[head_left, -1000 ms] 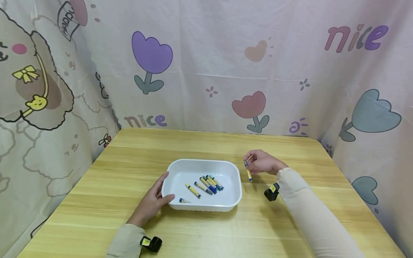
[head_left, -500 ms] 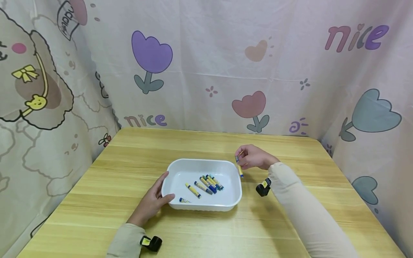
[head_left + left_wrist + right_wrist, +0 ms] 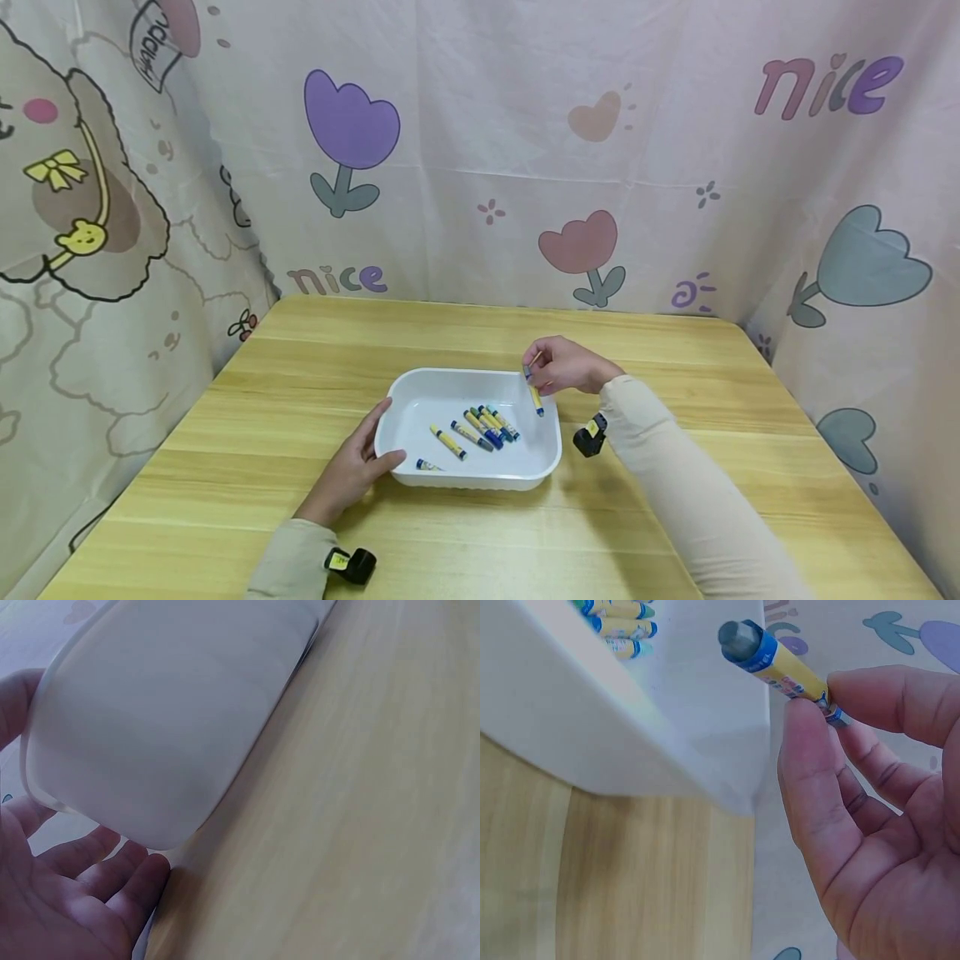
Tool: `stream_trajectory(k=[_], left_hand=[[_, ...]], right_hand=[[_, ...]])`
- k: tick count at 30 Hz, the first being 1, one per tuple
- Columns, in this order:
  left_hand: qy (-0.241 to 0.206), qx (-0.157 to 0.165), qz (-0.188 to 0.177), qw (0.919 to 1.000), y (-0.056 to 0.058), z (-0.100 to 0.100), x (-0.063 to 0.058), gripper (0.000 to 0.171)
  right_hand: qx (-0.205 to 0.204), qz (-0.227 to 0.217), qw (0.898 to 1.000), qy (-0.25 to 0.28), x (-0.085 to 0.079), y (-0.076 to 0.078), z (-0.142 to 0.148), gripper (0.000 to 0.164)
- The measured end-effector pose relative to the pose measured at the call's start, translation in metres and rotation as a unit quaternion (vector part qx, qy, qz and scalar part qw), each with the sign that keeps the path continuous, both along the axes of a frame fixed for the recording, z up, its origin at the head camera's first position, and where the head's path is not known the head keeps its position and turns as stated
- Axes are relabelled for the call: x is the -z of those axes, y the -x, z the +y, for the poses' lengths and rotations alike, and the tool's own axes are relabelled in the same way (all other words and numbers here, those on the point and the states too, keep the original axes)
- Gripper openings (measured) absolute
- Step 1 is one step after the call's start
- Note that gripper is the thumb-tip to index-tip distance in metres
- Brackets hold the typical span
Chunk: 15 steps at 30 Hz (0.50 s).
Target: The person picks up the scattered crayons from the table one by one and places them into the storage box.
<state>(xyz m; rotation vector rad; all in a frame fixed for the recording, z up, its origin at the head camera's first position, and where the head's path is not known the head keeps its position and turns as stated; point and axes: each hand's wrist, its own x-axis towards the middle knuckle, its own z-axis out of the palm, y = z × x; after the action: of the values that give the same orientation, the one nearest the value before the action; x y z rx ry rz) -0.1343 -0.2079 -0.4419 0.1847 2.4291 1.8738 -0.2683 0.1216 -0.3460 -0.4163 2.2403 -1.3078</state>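
Observation:
A white plastic tray [image 3: 480,482] stands on the table, and several crayons [image 3: 447,442] with yellow wrappers and blue bands lie inside it. My left hand [image 3: 351,467] grips the tray at its left end, thumb over the near rim; the left wrist view has the fingers [image 3: 139,889] against its end wall. Over the tray's right end, my right hand [image 3: 572,365] pinches one crayon [image 3: 536,400] between thumb and fingers. In the right wrist view this crayon [image 3: 787,671] is tilted and shows a grey tip, clear of the tray wall.
The wooden table [image 3: 480,542] extends around the tray on all sides. A printed curtain [image 3: 465,167] hangs behind the table and down both sides. Each wrist bears a small black camera [image 3: 590,436].
My right hand has moved left with the crayon, from beside the tray to over its right end. The left hand and the tray have stayed in place.

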Motion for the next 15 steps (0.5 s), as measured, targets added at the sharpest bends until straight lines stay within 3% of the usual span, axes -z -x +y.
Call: stream_trajectory(k=[15], left_hand=[[0.0,0.001,-0.002,1.0,0.0002,-0.0003,0.0002,0.081]], right_hand=[[-0.008,0.005,1.0,-0.001,0.0076,0.0009,-0.0103,0.028]])
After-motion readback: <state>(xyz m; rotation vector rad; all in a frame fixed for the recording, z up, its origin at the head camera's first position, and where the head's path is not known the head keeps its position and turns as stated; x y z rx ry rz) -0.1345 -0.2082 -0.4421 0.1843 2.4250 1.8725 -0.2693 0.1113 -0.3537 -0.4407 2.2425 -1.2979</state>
